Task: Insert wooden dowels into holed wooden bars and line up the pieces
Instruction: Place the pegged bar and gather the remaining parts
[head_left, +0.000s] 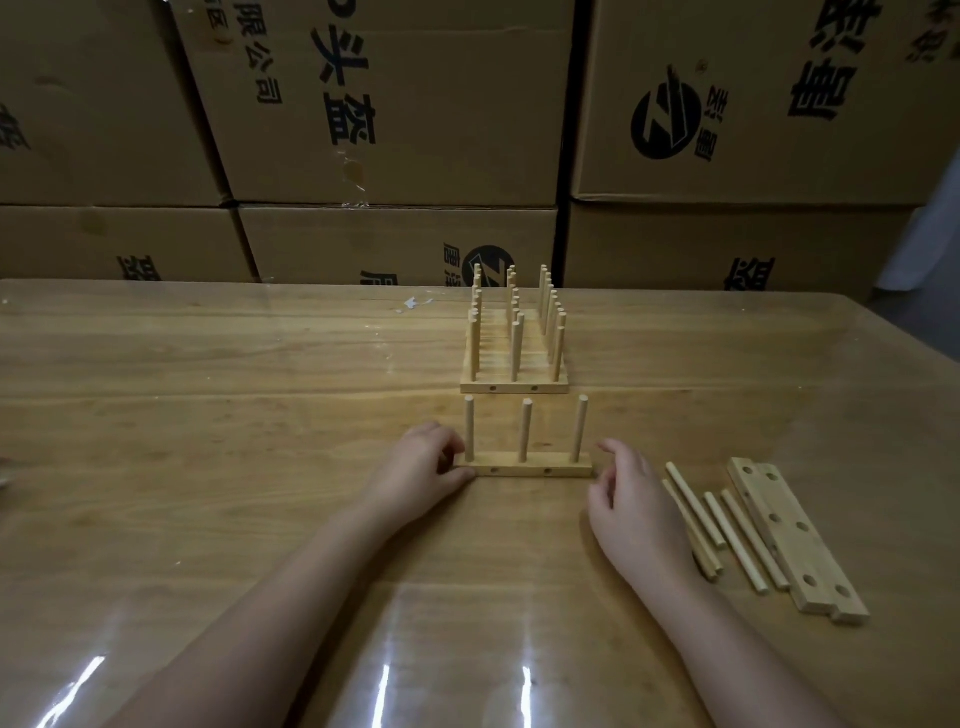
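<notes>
A wooden bar (524, 471) lies crosswise on the table in front of me with three dowels (525, 430) standing upright in its holes. My left hand (423, 465) grips the bar's left end, thumb on the front face. My right hand (636, 506) hovers just off the bar's right end, fingers loosely curled, holding nothing. Behind it, several finished bars with upright dowels (514, 340) stand packed in a row. To the right lie several loose dowels (719, 532) and two holed bars (795, 538), flat and side by side.
The glossy wooden table (208, 467) reaches back to a wall of stacked cardboard boxes (395, 114). A small white scrap (413, 304) lies near the far edge. Something pale shows at the right border (930, 234).
</notes>
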